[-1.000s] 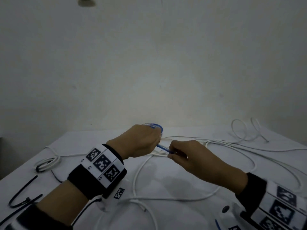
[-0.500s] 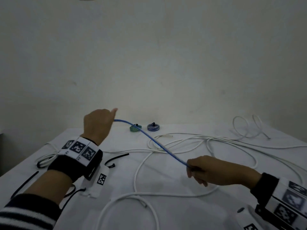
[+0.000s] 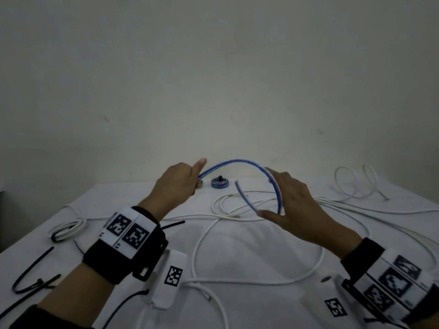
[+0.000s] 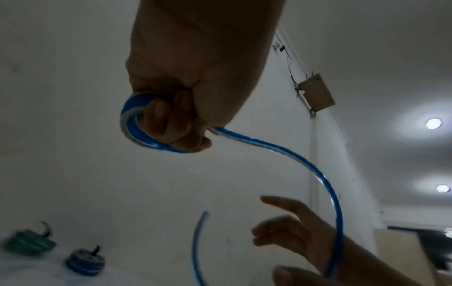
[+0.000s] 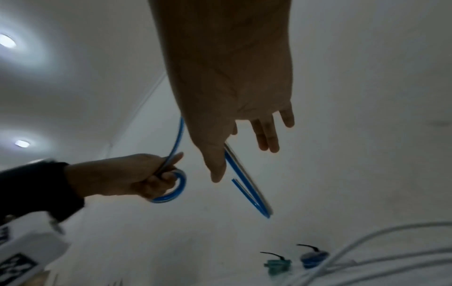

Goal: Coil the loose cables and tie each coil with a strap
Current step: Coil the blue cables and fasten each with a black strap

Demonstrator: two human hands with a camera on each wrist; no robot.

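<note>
Two small coils (image 3: 219, 183) tied at 12 o'clock; white cables (image 3: 259, 279) loose on counter (image 3: 237, 312). Left hand (image 3: 174, 186) clenched round blue cable (image 3: 237, 161), right hand (image 3: 291, 200) open, guiding.

cable (image 3: 237, 161) arching between hands; tied coils (image 3: 219, 182) seemingly behind, on table (image 3: 249, 252)

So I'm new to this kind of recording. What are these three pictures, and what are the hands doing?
No machine here: a person works bare-handed, wearing one camera on the head and one on each wrist. The head view looks down at a white table; the wrist views look along each hand. The left hand grips a small coil of blue cable. The cable arcs over to the open right hand, running between thumb and fingers. On the table lie loose white cables, black straps and two small coils already tied, blue and green.
</note>
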